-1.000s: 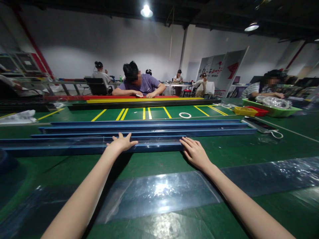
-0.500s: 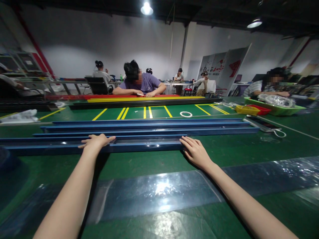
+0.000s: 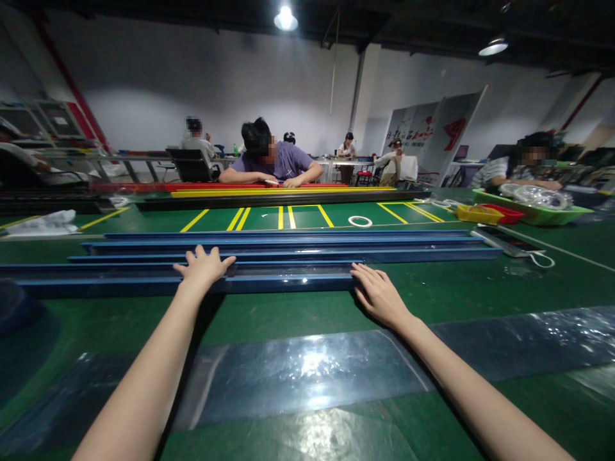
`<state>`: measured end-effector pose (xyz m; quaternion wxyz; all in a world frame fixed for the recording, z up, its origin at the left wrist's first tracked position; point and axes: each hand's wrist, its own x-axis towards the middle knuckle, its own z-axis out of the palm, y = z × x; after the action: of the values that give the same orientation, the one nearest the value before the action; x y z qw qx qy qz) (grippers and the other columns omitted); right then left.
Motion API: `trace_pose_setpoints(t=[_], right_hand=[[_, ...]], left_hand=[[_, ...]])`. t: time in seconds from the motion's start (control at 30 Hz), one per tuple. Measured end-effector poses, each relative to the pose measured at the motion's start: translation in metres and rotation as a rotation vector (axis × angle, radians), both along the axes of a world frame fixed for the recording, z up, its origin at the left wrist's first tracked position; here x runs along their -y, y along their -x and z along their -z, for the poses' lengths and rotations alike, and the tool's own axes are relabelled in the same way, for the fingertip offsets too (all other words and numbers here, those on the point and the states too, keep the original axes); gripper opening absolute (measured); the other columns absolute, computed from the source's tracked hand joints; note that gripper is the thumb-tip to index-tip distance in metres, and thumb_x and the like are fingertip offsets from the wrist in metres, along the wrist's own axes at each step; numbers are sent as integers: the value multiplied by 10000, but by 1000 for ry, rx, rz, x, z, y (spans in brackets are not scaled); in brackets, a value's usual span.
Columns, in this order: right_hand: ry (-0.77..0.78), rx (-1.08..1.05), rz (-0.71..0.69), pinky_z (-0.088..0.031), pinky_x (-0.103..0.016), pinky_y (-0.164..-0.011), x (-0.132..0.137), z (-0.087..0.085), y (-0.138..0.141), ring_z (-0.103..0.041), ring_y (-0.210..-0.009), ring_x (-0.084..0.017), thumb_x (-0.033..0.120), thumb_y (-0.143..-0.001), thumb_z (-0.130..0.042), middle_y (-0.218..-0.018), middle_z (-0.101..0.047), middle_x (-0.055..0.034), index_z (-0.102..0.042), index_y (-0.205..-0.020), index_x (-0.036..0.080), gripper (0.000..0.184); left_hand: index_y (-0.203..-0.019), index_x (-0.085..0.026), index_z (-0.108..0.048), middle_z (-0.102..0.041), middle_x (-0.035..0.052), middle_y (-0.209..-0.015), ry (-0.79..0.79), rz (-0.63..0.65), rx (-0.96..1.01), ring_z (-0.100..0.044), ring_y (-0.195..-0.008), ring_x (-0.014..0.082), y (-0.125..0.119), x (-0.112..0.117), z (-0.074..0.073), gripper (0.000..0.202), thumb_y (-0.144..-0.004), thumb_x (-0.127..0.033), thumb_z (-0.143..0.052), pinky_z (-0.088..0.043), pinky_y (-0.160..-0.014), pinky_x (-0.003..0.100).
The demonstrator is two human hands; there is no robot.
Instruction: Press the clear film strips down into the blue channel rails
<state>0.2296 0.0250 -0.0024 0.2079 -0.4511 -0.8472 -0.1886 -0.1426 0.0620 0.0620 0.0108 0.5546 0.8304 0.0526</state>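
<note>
A long blue channel strip (image 3: 283,283) lies crosswise in front of me, with what looks like clear film inside it. Over its middle my left hand (image 3: 204,269) rests palm down, fingers spread wide. At the strip's right end my right hand (image 3: 382,298) touches the edge with its fingertips, the fingers stretched out side by side and the thumb hidden. Neither hand is closed around anything. Just beyond lie several more blue channel strips (image 3: 408,253), parallel to the near one. Closer to me, a shiny transparent film strip (image 3: 307,371) runs flat under my forearms.
A white tape ring (image 3: 360,221) lies on the green table among yellow lines. To the right are a phone (image 3: 514,240) with a white cable and a green tray (image 3: 542,214) of clear rolls. Across the table, a person in purple (image 3: 288,163) leans over yellow strips (image 3: 283,192).
My left hand has slid to the right along the near blue strip, and its fingers are spread more. My right hand stays at the strip's end.
</note>
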Motion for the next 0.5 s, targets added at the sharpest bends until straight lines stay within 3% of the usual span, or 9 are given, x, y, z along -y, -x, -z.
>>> trace_pose_setpoints(t=[0.23,0.37,0.5], right_hand=[[-11,25,32,-321,-384,-917,0,1,2,-401,-1176,-224,219,-830,-354,-1281,-459,-129,-465,-1204,119,402],[-7,34,29,-326,-387,-922,-1,2,0,-389,-1186,-221,228,-834,-357,-1284,-455,-130,-446,-1224,115,416],[-8,44,-24,-327,-377,-940,0,0,0,-349,-1219,-214,204,-827,-363,-1312,-423,-121,-408,-1254,110,439]], left_hand=[[-1263,-187,-407,-366,180,-1307,89,286,8,-365,-1161,376,-59,11,-15,636,-780,-580,-280,-353,-873,532],[-1337,-200,-283,-257,169,-1389,80,458,6,-258,-1245,354,-95,24,-7,668,-800,-597,-260,-284,-934,535],[-1363,-275,-184,-148,90,-1440,112,553,0,-134,-1296,327,-111,29,5,633,-820,-600,-204,-211,-955,584]])
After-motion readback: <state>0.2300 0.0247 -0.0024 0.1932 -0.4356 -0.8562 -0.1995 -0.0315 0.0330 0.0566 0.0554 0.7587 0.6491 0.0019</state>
